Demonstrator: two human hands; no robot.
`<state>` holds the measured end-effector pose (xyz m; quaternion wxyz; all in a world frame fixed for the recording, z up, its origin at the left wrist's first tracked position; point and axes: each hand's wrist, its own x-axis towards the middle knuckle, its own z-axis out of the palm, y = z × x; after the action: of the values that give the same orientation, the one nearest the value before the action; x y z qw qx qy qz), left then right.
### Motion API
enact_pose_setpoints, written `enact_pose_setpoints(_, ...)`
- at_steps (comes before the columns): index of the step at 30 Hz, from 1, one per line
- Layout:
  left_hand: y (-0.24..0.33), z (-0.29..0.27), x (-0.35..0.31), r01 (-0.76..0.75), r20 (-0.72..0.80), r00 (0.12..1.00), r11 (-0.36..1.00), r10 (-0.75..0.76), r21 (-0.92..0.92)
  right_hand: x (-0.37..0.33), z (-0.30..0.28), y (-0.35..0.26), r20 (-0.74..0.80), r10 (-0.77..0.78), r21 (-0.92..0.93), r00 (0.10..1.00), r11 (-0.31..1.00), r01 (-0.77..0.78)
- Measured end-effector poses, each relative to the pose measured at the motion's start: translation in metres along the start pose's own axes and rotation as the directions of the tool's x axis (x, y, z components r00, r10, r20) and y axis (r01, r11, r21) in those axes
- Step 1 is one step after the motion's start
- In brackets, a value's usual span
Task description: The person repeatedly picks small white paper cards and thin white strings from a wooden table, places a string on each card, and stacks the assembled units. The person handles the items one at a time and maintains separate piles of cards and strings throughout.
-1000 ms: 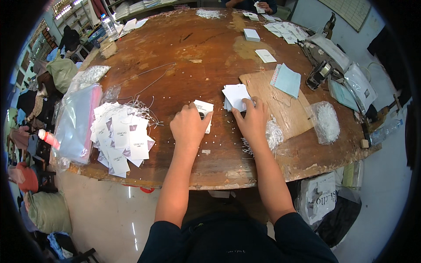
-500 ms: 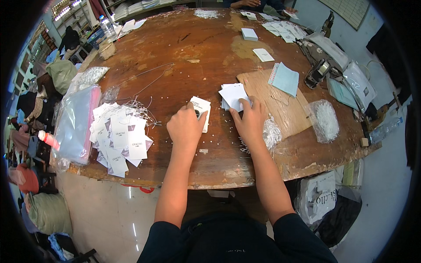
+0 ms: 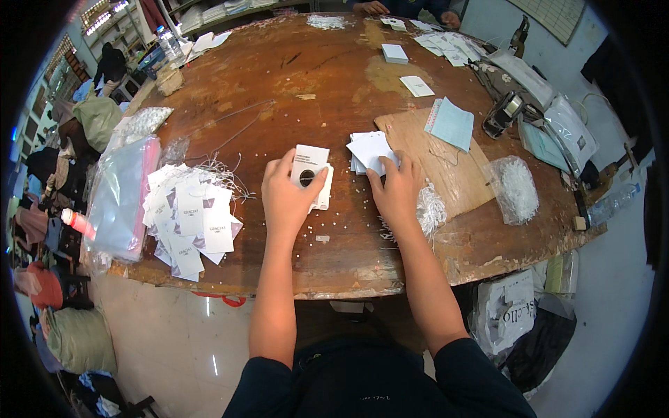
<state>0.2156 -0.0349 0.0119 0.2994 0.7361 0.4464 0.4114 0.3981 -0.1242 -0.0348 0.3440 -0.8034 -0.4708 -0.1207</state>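
My left hand (image 3: 284, 197) grips a white card (image 3: 309, 159) with printing and a dark round spot, thumb on one side and fingers on the other. Under that card lies a small stack of similar white cards (image 3: 325, 188) on the brown table. To the right, my right hand (image 3: 396, 191) has its thumb and fingers closed at the lower right edge of a slightly fanned pile of blank white cards (image 3: 371, 148). Its fingertips partly cover that corner. White strings (image 3: 431, 207) lie bundled beside my right wrist.
Printed tags with strings (image 3: 188, 216) are heaped at left, beside clear plastic sleeves (image 3: 122, 198). A wooden board (image 3: 411, 129) carries a blue notebook (image 3: 451, 125). At right are a bag of white strings (image 3: 514, 190) and a metal device (image 3: 503, 115). Another person's hands show at the far edge.
My left hand has turned and raised a card off its stack, showing the printed face. The right hand stays at the blank cards. Across the table, the other person's hands have shifted.
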Motion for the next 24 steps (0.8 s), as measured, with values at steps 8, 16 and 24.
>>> enact_pose_setpoints(8, -0.003, -0.005, -0.021, 0.329, 0.224, 0.938, 0.483, -0.264, -0.812, 0.003, 0.002, 0.002, -0.048, -0.005, 0.050, 0.999, 0.999, 0.007)
enact_pose_setpoints(16, 0.003, -0.011, -0.044, 0.469, 0.418, 0.880, 0.274, -0.224, -0.840, -0.036, -0.044, -0.048, -0.133, -0.230, 0.365, 0.964, 0.893, 0.263)
enact_pose_setpoints(24, -0.005, -0.005, -0.061, 0.467, 0.462, 0.882, 0.045, -0.089, -0.883, -0.067, -0.046, -0.066, -0.049, -0.367, 0.369, 0.929, 0.858, 0.358)
